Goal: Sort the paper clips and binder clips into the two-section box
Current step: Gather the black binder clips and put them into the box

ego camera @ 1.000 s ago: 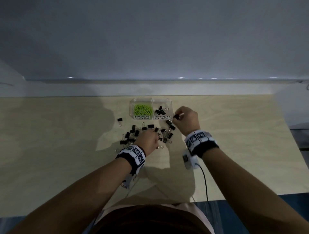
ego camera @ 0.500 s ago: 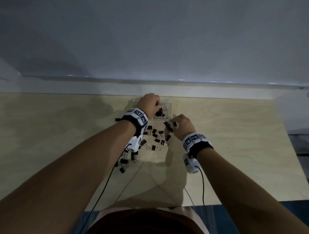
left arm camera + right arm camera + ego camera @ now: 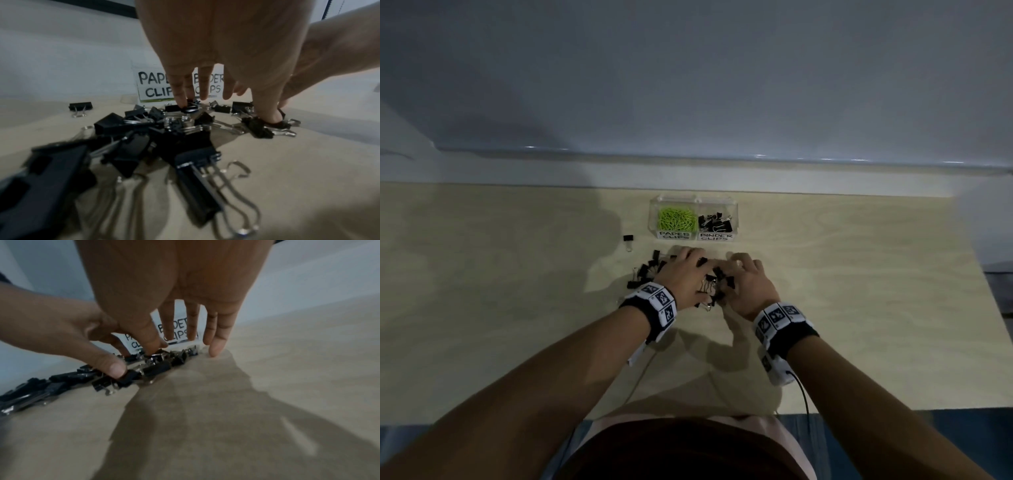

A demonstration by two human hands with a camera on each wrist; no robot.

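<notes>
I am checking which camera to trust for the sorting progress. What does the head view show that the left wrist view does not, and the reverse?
Only the head view shows inside the two-section box: green paper clips on the left, binder clips on the right.

Only the left wrist view shows the left hand's fingertips touching a clip in the pile.

Both show the box labels, the pile and the lone clip.

Matt black binder clips (image 3: 650, 270) with shiny wire handles, clear plastic box (image 3: 734, 214), pale wood table (image 3: 859, 274).

Dim light falls on a pale wooden table (image 3: 859, 274) against a grey wall (image 3: 688, 85).
</notes>
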